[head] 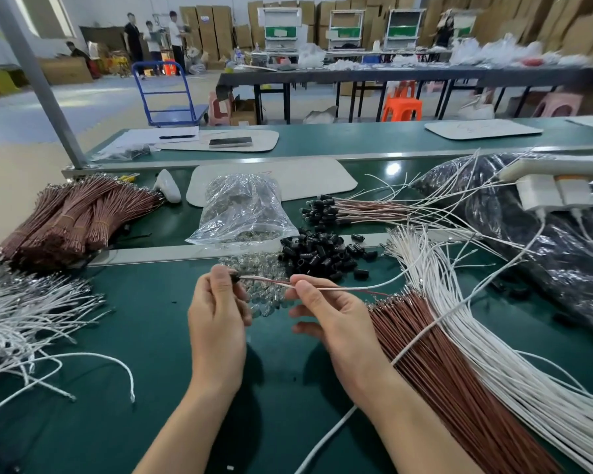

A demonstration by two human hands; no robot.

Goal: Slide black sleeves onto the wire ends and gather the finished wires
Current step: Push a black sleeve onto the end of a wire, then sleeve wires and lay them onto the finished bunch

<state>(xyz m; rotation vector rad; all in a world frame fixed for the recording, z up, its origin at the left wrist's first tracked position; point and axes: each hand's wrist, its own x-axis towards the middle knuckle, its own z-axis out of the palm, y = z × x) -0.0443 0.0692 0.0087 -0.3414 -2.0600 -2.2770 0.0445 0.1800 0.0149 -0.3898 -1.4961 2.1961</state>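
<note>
Pinching black sleeve [234,276] at wire [271,281] end with left hand [216,323]; right hand [332,316] pinches same wire; both above green bench [144,302]; loose sleeves [322,256] just beyond; finished wires [356,208] far right; cartons [213,29] line far wall.

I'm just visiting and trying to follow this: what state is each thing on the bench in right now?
left hand, pinching the black sleeve at the wire end.
right hand, pinching the held wires.
held wires, stretched between both hands.
sleeve pile, loose heap.
sleeved wires, lying gathered behind the pile.
brown bundles, tied, stacked at left.
</note>
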